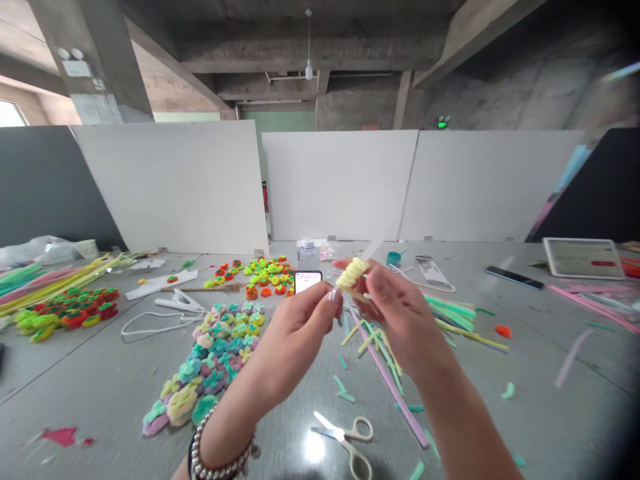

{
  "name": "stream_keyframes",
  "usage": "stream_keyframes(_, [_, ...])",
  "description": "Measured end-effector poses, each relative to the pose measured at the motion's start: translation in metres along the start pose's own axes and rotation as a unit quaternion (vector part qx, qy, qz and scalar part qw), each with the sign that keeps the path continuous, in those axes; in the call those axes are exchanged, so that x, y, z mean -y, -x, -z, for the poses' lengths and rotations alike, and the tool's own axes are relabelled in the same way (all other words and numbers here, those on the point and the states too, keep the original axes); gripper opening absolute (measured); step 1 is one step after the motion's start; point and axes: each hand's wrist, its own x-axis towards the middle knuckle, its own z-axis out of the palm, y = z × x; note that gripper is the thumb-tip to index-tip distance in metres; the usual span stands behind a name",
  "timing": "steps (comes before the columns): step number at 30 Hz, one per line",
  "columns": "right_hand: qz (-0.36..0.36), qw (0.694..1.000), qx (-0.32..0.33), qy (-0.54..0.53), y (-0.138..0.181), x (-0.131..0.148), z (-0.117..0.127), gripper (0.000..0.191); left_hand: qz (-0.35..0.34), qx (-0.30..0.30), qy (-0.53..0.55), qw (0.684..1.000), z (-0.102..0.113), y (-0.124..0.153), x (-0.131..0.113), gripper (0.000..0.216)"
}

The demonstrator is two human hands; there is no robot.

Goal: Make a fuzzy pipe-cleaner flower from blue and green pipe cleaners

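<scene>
Above the middle of the table, a pale yellow fuzzy pipe cleaner (354, 270) is wound into a short coil. My left hand (305, 317) pinches its lower left end between thumb and fingers. Around its right side close the fingers of my right hand (403, 317), partly hiding it. Below my hands, open-bladed scissors (340, 434) with cream handles lie on the grey table (285, 440). Under and beside my right hand are loose pipe cleaners, among them a long lilac one (395, 390), with short mint offcuts (340, 384) nearby.
Rows of pastel fuzzy flowers (213, 363) lie left of my left forearm. Farther back are orange and green fuzzy pieces (270, 272), a phone (308, 281), a bottle (308, 256) and a white corded tool (180, 302). At right sit a dark phone (514, 278) and a tablet (583, 258).
</scene>
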Motion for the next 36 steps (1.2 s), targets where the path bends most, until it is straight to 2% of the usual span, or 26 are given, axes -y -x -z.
stream_keyframes(2, [-0.014, 0.999, -0.019, -0.046, 0.000, 0.000, -0.001, 0.046, 0.002, 0.011, -0.010, 1.000, 0.001, 0.001, -0.001, 0.035])
stream_keyframes(5, [-0.023, 0.996, -0.036, -0.078, -0.001, -0.002, -0.002, 0.042, 0.007, 0.025, -0.020, 0.999, 0.001, 0.004, -0.002, 0.035])
stream_keyframes(8, [-0.018, 0.996, -0.025, -0.078, 0.000, -0.004, -0.003, 0.035, 0.007, 0.021, -0.017, 1.000, 0.001, 0.006, 0.001, 0.036])
stream_keyframes(14, [-0.025, 0.997, -0.019, -0.074, 0.001, 0.000, -0.008, 0.032, 0.002, 0.000, -0.005, 1.000, -0.003, 0.010, 0.005, 0.037])
stream_keyframes(23, [-0.029, 0.998, 0.001, -0.058, 0.001, 0.005, -0.010, 0.034, -0.004, -0.011, -0.063, 0.998, -0.003, 0.007, 0.000, 0.039])
stream_keyframes(36, [-0.027, 0.997, 0.037, -0.057, 0.005, 0.006, 0.003, 0.028, -0.024, -0.037, -0.106, 0.993, -0.005, 0.006, 0.000, 0.039])
